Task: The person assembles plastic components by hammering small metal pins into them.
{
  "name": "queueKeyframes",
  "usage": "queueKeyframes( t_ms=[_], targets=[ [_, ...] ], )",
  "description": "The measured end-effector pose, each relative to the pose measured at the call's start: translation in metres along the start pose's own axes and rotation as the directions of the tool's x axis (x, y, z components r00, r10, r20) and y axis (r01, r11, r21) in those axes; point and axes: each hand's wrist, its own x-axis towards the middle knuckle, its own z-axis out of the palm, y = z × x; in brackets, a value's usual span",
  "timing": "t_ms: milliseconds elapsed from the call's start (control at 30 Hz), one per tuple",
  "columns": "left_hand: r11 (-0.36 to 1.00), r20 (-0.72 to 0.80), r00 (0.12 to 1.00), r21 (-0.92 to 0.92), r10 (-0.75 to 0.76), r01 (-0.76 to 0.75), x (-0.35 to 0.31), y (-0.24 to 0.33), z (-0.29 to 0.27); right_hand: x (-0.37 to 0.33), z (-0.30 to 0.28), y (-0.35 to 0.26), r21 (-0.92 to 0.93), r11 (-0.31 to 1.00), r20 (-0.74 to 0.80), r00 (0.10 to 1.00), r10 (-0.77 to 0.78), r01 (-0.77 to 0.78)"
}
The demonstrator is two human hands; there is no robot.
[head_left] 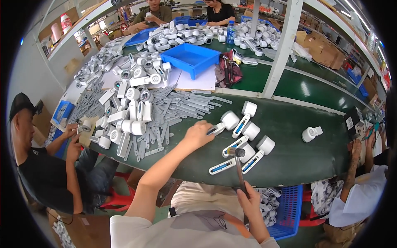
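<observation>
Left hand (199, 134): fingers closed round the handle of a white fan (230, 120), over the green table (302, 163), round head pointing away to the right. Can't tell if that fan is lifted or touching the tabletop.

Right hand (250, 200): wrapped round the grip of a hammer (240, 175), near the table's front edge. Hammer head is up and away from the body, overlapping the open fans (253, 162) in view. Contact with them: can't tell.

Four open fans, grouped just right of the held one, handles uncovered, blue inside. Heads point away, handles slant back toward the person. One lone fan (310, 134) sits well apart, further right.

Left side: big heap of fans (133, 94), with loose grey strips (182, 105) spread beside and under it. Blue tray (192, 62) behind the heap, dark red bag (231, 73) to its right. Below the front edge, blue basket (291, 215) with white parts inside.

Co-worker in a black cap (22, 105) seated left, both hands at a small white part. Another in a white top (364, 194) at far right. Two more across the table.
</observation>
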Motion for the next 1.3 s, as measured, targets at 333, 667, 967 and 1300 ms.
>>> queueKeyframes(
  t_ms=[333, 667, 967, 1300],
  targets=[
    [0.972, -0.23, 0.945, 0.022, 0.232, -0.233, -0.087, -0.03, -0.025, 0.011, 0.023, -0.008, -0.103, 0.99, 0.183, 0.98, -0.073, 0.093],
    [0.968, -0.406, 0.897, -0.098, 0.173, -0.231, -0.087, -0.03, -0.003, 0.008, 0.025, -0.009, -0.156, 0.981, 0.136, 0.986, -0.096, 0.117],
    [0.971, -0.333, 0.922, -0.062, 0.196, -0.229, -0.095, -0.027, -0.004, 0.024, 0.033, -0.033, -0.219, 0.961, 0.201, 0.972, -0.125, 0.169],
    [0.966, -0.351, 0.934, -0.256, -0.065, -0.029, -0.092, -0.034, 0.009, 0.053, 0.043, -0.067, -0.362, 0.877, 0.243, 0.94, -0.238, 0.316]
  ],
)
